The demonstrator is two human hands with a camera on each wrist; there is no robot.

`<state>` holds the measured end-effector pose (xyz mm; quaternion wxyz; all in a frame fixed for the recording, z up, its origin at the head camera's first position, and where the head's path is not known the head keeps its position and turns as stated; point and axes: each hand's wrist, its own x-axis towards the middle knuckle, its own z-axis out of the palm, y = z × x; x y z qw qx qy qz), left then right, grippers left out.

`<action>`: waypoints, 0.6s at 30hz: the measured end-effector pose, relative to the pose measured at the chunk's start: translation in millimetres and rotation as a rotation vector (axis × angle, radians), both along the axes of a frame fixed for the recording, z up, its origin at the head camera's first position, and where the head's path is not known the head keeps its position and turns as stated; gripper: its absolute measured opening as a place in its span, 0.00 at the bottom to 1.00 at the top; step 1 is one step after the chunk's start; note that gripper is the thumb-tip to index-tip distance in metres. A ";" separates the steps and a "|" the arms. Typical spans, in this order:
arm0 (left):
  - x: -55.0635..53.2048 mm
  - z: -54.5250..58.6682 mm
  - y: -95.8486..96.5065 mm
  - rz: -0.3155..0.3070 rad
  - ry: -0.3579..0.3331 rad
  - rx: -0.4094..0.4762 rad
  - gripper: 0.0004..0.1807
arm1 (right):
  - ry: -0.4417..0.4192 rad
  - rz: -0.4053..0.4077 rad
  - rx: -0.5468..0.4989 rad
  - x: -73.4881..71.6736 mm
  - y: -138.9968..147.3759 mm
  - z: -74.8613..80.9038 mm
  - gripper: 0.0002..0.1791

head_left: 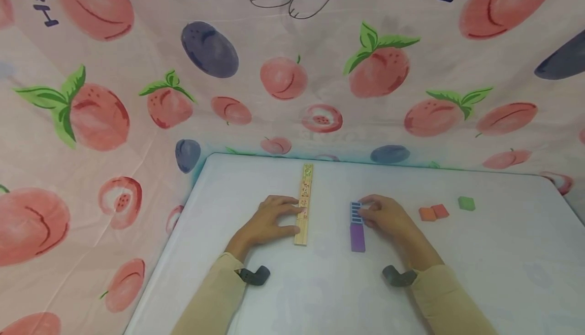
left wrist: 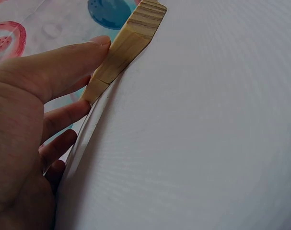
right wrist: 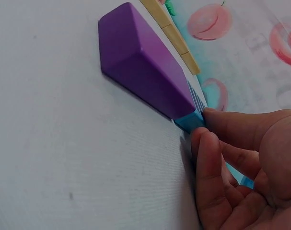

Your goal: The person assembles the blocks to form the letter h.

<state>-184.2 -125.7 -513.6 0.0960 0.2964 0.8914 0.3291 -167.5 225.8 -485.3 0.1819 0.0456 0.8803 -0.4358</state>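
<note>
A straight row of wooden blocks (head_left: pixel 300 236), some with printed pictures on top, runs away from me on the table. Along its left side lies my left hand (head_left: pixel 273 219), thumb and fingers extended, their tips touching the row. The left wrist view shows the thumb against the plain wood (left wrist: pixel 121 55). To the right, a purple block (head_left: pixel 358 238) lies end to end with a light blue block (head_left: pixel 354 219) that has dark stripes. My right hand (head_left: pixel 386 215) pinches the blue block with curled fingers. In the right wrist view, the purple block (right wrist: pixel 140 57) stands beyond the fingertips.
Two orange-red squares (head_left: pixel 427 214) lie touching at the right, with a green square block (head_left: pixel 466 203) farther right. The white table (head_left: pixel 502 254) ends at a fruit-patterned cloth (head_left: pixel 320 61) hanging behind it and on the left.
</note>
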 end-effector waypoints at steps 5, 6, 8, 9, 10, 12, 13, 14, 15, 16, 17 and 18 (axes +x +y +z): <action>-0.7 -1.2 0.1 0.000 0.003 0.001 0.29 | 0.006 0.006 0.003 0.9 0.6 0.5 0.24; -0.8 -1.4 0.1 0.000 0.003 0.000 0.29 | 0.007 0.008 0.006 1.2 0.7 0.8 0.24; -1.0 -1.8 0.0 0.002 0.003 -0.001 0.29 | 0.007 0.011 0.011 1.7 0.8 1.4 0.24; -0.9 -1.6 0.1 0.003 0.003 -0.002 0.29 | 0.006 0.011 0.011 1.7 1.0 1.1 0.24; -0.8 -1.4 0.1 0.003 0.002 -0.003 0.29 | 0.003 0.009 0.012 1.7 1.0 0.6 0.24; -0.5 -1.2 0.1 0.003 0.004 -0.003 0.29 | -0.001 0.008 0.015 1.6 1.1 0.0 0.24; -0.5 -1.1 0.2 0.003 0.005 -0.003 0.29 | -0.006 0.005 0.011 1.5 1.2 -0.2 0.23; -0.4 -1.0 0.2 0.003 0.005 -0.003 0.29 | -0.011 0.002 0.007 1.6 1.0 -0.3 0.23; -0.4 -1.0 0.3 0.003 0.005 -0.002 0.29 | -0.013 0.000 0.002 1.5 1.0 -0.3 0.23; -0.4 -1.0 0.3 0.002 0.006 -0.003 0.29 | -0.016 0.000 0.000 1.6 1.0 -0.1 0.24; -0.5 -1.1 0.3 0.003 0.007 -0.004 0.29 | -0.019 -0.002 -0.005 1.7 0.8 0.3 0.24; -0.6 -1.1 0.3 0.004 0.006 -0.006 0.29 | -0.024 -0.007 -0.007 1.8 0.6 0.6 0.23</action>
